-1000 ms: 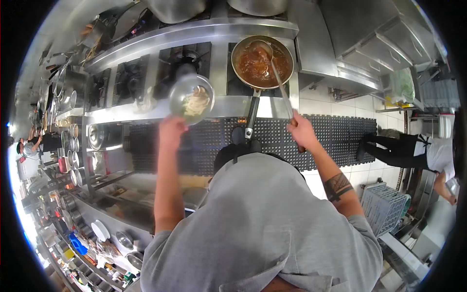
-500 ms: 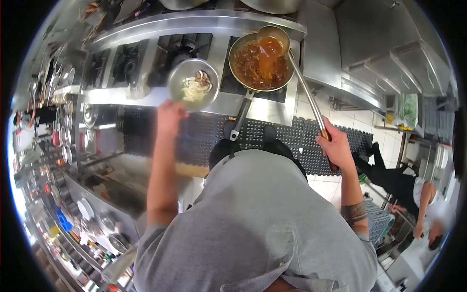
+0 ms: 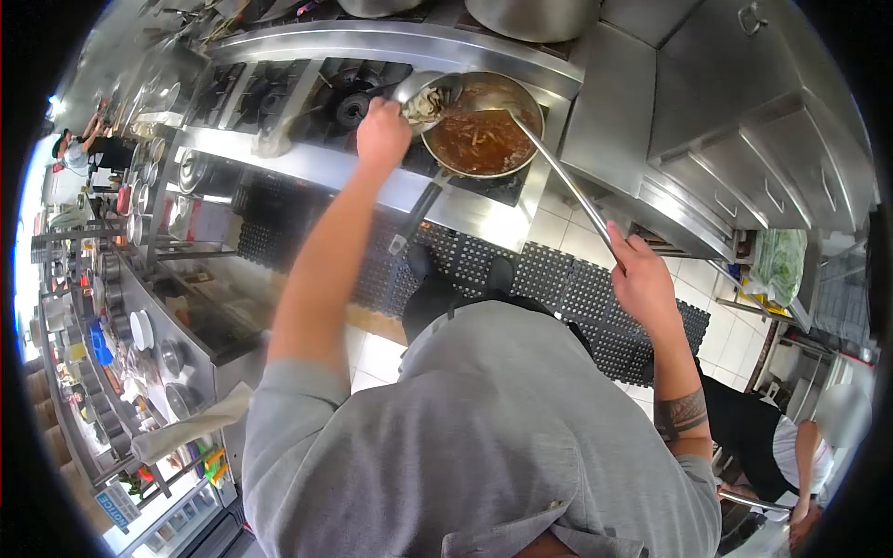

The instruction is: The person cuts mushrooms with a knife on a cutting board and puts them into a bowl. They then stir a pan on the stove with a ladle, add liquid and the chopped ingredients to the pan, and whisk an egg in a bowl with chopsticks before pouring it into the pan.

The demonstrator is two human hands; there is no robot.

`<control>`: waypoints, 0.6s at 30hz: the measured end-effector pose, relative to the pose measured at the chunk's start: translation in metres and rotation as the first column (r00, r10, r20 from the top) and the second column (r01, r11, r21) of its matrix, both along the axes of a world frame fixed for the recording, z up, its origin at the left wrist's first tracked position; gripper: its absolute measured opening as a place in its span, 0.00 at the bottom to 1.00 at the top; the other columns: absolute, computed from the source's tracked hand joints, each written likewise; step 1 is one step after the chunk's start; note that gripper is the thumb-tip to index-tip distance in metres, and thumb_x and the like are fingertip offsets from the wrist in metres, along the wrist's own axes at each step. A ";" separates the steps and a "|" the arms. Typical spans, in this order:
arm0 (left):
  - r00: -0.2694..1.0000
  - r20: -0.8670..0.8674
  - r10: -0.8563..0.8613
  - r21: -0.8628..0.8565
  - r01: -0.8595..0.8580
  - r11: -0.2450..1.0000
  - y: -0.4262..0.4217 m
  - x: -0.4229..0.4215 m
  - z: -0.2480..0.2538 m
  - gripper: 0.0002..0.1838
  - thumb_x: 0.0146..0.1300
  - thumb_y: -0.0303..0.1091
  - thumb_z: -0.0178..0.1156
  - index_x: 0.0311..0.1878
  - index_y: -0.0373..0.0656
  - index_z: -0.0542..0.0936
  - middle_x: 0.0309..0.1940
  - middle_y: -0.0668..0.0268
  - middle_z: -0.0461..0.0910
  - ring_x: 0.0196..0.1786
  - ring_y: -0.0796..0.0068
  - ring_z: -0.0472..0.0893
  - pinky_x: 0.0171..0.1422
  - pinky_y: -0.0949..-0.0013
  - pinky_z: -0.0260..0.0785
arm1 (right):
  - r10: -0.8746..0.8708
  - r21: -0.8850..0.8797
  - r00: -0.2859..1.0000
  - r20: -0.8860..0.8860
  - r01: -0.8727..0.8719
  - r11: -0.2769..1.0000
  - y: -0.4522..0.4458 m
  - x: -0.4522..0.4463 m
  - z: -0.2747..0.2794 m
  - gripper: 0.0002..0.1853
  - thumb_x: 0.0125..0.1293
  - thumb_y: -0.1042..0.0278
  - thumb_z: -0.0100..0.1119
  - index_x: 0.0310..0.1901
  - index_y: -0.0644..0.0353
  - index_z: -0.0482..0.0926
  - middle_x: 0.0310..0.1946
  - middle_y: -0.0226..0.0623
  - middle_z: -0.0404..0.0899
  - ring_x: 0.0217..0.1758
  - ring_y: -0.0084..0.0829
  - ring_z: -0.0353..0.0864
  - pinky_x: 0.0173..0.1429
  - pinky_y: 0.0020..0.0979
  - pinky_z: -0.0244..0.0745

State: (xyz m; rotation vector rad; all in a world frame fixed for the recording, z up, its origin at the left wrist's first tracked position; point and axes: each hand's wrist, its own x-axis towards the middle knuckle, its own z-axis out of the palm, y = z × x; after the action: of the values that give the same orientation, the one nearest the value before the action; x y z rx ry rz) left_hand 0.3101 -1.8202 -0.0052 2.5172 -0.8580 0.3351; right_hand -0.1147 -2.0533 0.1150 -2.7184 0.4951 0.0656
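Observation:
My left hand (image 3: pixel 384 136) grips the rim of a metal bowl (image 3: pixel 406 91), tipped over the left edge of a frying pan. Sliced mushrooms (image 3: pixel 425 107) lie at the bowl's lower side, by the pan's rim. Brown-red sauce with pale strips fills the frying pan (image 3: pixel 479 147), which sits on the right-hand burner. Its black handle (image 3: pixel 416 216) points toward me and nobody holds it. My right hand (image 3: pixel 642 279) is closed around the handle of a long ladle (image 3: pixel 567 179); the ladle's head reaches into the pan, partly hidden.
Burners (image 3: pixel 353 107) line the stove to the left of the pan, and large pots (image 3: pixel 535 17) stand behind it. Steel drawers (image 3: pixel 753 172) are on the right. A co-worker (image 3: pixel 763 442) holds a pole at lower right. A black rubber mat (image 3: pixel 567 279) covers the floor.
My left hand has moved right and up, tipping the bowl over the pan. The ladle, which was pouring sauce, is now lowered into the pan.

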 end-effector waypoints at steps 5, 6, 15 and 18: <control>0.996 0.001 -0.087 0.173 0.086 0.981 -0.046 -0.015 -0.003 0.08 0.65 0.32 0.57 0.38 0.39 0.82 0.50 0.49 0.79 0.42 0.41 0.85 0.49 0.44 0.80 | 0.024 -0.065 1.000 0.003 -0.023 0.998 -0.009 -0.001 -0.004 0.36 0.59 0.79 0.60 0.72 0.56 0.72 0.41 0.44 0.77 0.40 0.50 0.83 0.46 0.47 0.81; 0.998 0.011 -0.056 0.120 0.055 0.991 -0.051 -0.011 -0.006 0.07 0.65 0.32 0.58 0.38 0.40 0.82 0.49 0.50 0.79 0.42 0.41 0.86 0.48 0.44 0.81 | 0.023 -0.053 1.000 -0.010 -0.024 0.998 -0.011 -0.002 -0.004 0.36 0.59 0.79 0.60 0.72 0.56 0.72 0.42 0.44 0.78 0.40 0.50 0.83 0.46 0.47 0.81; 0.997 0.047 -0.064 0.174 0.055 0.983 -0.062 -0.018 -0.009 0.08 0.62 0.31 0.58 0.42 0.43 0.83 0.54 0.51 0.78 0.42 0.43 0.87 0.45 0.48 0.83 | 0.017 0.012 0.999 -0.028 -0.017 1.000 -0.008 -0.007 -0.005 0.35 0.60 0.78 0.61 0.73 0.55 0.72 0.42 0.46 0.80 0.41 0.51 0.85 0.46 0.48 0.82; 0.996 0.011 -0.084 0.234 0.080 0.969 -0.058 -0.018 -0.007 0.07 0.63 0.30 0.58 0.42 0.43 0.83 0.52 0.51 0.79 0.42 0.43 0.87 0.47 0.46 0.82 | 0.013 0.032 0.999 -0.035 -0.012 0.999 -0.009 -0.008 0.000 0.35 0.61 0.77 0.61 0.73 0.55 0.72 0.42 0.46 0.80 0.41 0.51 0.85 0.46 0.48 0.82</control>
State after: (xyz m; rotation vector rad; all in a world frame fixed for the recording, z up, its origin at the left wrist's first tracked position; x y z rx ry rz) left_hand 0.2925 -1.8784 -0.0117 2.6859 -1.0619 0.2461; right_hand -0.1228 -2.0625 0.1147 -2.6936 0.4830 0.1241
